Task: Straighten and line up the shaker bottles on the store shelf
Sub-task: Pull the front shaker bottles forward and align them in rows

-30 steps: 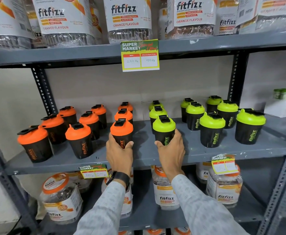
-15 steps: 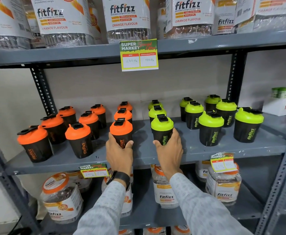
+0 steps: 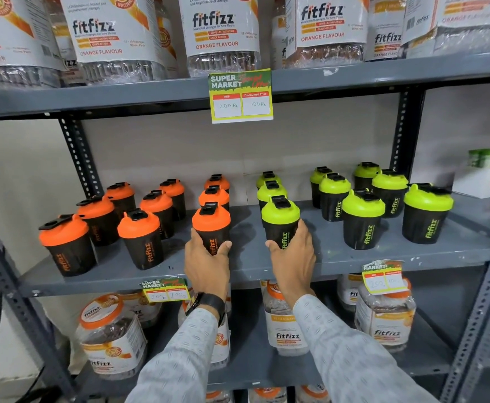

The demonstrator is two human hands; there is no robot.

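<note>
Shakers, middle shelf (image 3: 354, 263): two front units in hand.
Left hand (image 3: 206, 263) wraps orange shaker (image 3: 211, 225); right hand (image 3: 294, 257) wraps green shaker (image 3: 281, 219). Both upright, near edge, centre; orange rows left, green rows right.

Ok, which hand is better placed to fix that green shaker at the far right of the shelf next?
The right hand. It grips the front green-lidded shaker on the green side, nearer the far-right green shaker. The left hand grips the front orange-lidded shaker and would probably have to cross over.
</note>
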